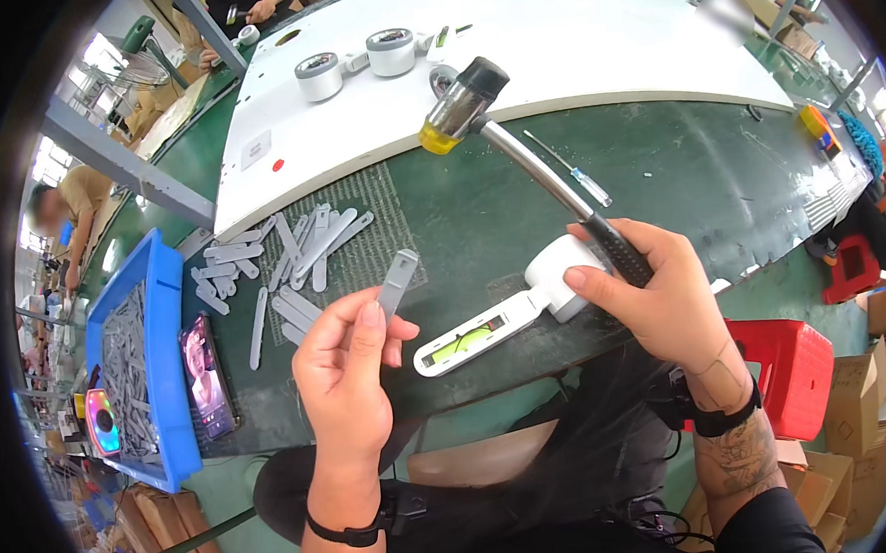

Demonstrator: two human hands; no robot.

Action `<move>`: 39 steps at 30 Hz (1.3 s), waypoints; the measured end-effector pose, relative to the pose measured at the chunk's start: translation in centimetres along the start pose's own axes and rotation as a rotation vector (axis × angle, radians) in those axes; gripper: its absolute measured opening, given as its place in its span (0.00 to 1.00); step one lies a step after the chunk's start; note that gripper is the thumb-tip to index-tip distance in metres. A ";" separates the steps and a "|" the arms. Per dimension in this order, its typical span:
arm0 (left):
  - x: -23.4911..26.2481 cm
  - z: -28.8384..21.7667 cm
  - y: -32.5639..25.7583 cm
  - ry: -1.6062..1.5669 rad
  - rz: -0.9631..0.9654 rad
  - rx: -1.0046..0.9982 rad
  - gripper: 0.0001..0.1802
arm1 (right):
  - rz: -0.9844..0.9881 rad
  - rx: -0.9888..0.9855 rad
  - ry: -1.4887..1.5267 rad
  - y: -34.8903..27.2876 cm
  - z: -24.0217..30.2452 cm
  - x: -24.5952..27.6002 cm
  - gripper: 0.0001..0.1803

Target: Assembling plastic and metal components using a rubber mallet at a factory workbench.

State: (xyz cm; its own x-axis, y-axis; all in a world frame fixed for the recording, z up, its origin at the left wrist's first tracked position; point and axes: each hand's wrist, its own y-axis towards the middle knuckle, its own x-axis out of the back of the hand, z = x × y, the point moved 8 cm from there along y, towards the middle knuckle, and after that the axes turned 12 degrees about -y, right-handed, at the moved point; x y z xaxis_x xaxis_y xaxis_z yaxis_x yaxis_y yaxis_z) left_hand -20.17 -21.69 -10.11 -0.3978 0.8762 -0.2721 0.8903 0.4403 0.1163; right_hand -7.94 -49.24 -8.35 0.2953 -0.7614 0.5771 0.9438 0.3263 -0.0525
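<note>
Pinching a thin grey plastic strip (pixel 397 282) upright, the left hand (pixel 345 367) sits over the green bench (pixel 480 214). Right hand (pixel 664 295) grips a hammer (pixel 516 137) and touches the white device (pixel 505 318) lying beside it, with more grey strips (pixel 282 260) piled further left.

Open green desk (pixel 698 163) lies beyond my hammer (pixel 516 142); grey strips (pixel 282 255) and blue tray (pixel 165 321) crowd my left.

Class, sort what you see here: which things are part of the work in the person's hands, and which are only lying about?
In use:
- grey plastic strip, pinched in the left hand
- mallet, gripped by the right hand
- white device, its slot open
- loose grey strips

Lying about:
- screwdriver
- phone
- tape rolls
- blue tray
- red stool
</note>
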 end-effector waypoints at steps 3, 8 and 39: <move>0.7 1.0 0.2 -0.059 -0.018 0.073 0.14 | 0.003 -0.032 0.011 -0.1 0.0 0.1 0.25; 0.8 1.0 0.4 -0.139 0.002 0.089 0.16 | -0.010 -0.051 -0.012 -0.7 0.7 -0.1 0.24; -4.5 -2.6 -1.1 0.695 0.458 -0.245 0.14 | -0.052 0.073 0.087 -0.4 -0.9 0.5 0.26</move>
State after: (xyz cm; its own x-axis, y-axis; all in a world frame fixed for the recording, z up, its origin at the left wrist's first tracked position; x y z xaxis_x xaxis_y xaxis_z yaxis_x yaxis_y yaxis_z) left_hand -19.88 -25.60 -6.57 -0.1279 0.8636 0.4876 0.9548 -0.0258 0.2962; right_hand -8.01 -50.27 -8.77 0.2607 -0.8232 0.5043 0.9459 0.3223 0.0372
